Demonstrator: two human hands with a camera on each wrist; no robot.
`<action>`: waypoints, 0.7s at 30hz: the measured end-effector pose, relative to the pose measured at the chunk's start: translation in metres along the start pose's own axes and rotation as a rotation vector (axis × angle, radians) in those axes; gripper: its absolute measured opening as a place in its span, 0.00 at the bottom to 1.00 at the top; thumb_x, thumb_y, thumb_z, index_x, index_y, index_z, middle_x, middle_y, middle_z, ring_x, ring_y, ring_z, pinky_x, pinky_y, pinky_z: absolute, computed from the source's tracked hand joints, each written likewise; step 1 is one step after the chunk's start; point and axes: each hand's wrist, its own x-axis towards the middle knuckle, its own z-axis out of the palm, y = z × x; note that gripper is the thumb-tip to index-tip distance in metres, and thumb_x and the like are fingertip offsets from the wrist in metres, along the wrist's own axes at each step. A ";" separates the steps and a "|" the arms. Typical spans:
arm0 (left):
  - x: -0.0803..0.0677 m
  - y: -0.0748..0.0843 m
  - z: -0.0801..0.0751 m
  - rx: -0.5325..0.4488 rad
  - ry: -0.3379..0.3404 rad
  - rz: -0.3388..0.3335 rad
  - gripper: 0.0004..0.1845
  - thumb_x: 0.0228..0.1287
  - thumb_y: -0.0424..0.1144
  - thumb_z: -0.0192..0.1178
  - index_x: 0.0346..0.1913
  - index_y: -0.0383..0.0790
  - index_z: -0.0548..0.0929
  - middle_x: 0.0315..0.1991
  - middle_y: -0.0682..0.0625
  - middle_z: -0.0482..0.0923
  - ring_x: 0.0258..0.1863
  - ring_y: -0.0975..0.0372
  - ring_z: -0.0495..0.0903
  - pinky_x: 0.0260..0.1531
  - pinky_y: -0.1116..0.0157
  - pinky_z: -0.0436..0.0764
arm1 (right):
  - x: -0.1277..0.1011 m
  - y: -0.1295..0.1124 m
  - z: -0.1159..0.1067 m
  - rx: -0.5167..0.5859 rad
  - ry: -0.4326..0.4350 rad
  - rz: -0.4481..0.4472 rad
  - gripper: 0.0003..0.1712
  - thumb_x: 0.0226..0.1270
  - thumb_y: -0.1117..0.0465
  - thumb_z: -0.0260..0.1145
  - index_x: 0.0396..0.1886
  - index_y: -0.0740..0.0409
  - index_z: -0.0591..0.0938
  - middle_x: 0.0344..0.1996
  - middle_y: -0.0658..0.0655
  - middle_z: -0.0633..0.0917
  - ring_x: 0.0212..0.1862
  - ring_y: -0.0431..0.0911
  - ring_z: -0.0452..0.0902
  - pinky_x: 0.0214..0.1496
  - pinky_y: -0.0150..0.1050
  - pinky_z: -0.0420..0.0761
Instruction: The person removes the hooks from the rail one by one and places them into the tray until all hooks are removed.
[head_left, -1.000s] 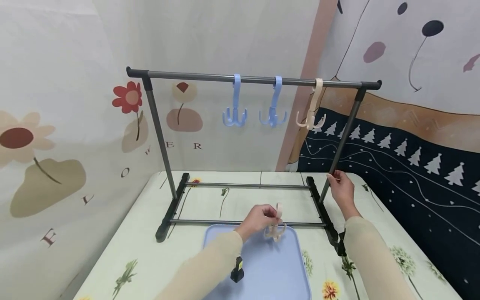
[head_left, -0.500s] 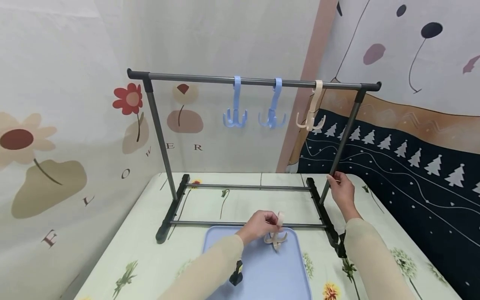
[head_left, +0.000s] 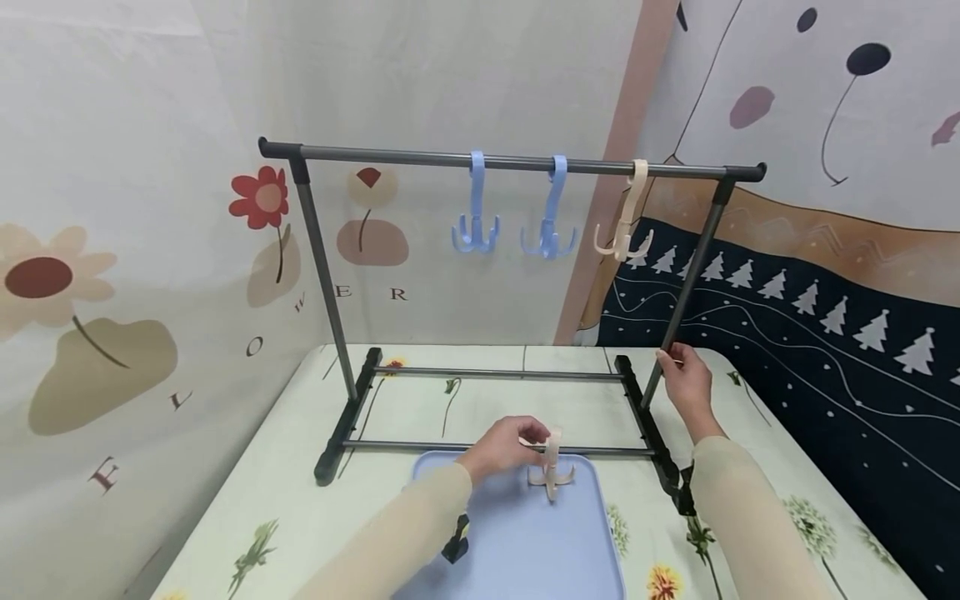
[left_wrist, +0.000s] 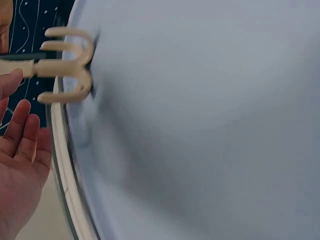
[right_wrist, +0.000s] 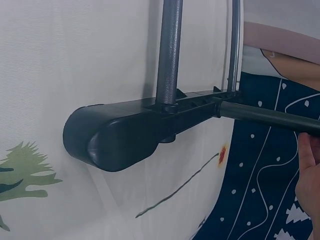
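The beige multi-prong hook (head_left: 551, 471) is a small plastic piece with a flat strap-like stem and several curved prongs fanning out at its lower end. It stands roughly upright at the far edge of the blue tray (head_left: 525, 550), prongs down against the tray floor. The left hand (head_left: 501, 447) pinches the top of its stem between fingertips and thumb; in the left wrist view the same hook (left_wrist: 62, 70) lies against the tray's pale rim (left_wrist: 65, 170), with the palm (left_wrist: 20, 165) alongside.

The blue tray is shallow, with rounded corners, and sits on the floral-patterned surface (head_left: 262, 517) just in front of the rack. The hook is the only item seen in it.

The right hand (head_left: 686, 383) is closed round the lower part of the right upright (head_left: 693, 267) of the dark metal rack. In the right wrist view the fingers (right_wrist: 307, 170) wrap a grey bar beside the rack's black plastic foot (right_wrist: 125, 135).

The top rail (head_left: 510, 160) carries 3 hanging hooks: 2 blue hooks (head_left: 475, 217) (head_left: 550, 221) near the middle and 1 beige hook (head_left: 626, 221) towards the right end. The rack's front lower crossbar (head_left: 420, 446) runs along the tray's far edge, just behind the left hand. Patterned cloth backdrops (head_left: 112, 250) enclose the surface at the left and rear.
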 end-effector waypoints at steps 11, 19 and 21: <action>0.006 0.022 -0.058 -0.024 0.343 0.010 0.15 0.65 0.41 0.67 0.52 0.40 0.82 0.45 0.50 0.82 0.47 0.58 0.79 0.48 0.59 0.79 | -0.002 0.002 -0.001 -0.007 -0.007 0.000 0.26 0.80 0.51 0.53 0.64 0.66 0.71 0.60 0.69 0.76 0.60 0.61 0.74 0.60 0.55 0.74; 0.009 0.049 -0.126 -0.125 0.535 0.022 0.22 0.71 0.49 0.60 0.61 0.41 0.76 0.51 0.48 0.78 0.51 0.57 0.76 0.53 0.58 0.76 | -0.001 0.000 0.000 -0.019 0.010 -0.026 0.25 0.80 0.52 0.53 0.63 0.67 0.71 0.59 0.70 0.76 0.59 0.62 0.74 0.59 0.55 0.74; 0.009 0.056 -0.143 -0.128 0.584 0.035 0.23 0.72 0.51 0.58 0.62 0.40 0.76 0.51 0.48 0.78 0.52 0.57 0.75 0.54 0.58 0.75 | -0.001 -0.001 0.000 -0.016 0.010 -0.025 0.25 0.80 0.52 0.53 0.63 0.67 0.71 0.58 0.70 0.76 0.59 0.62 0.74 0.59 0.55 0.74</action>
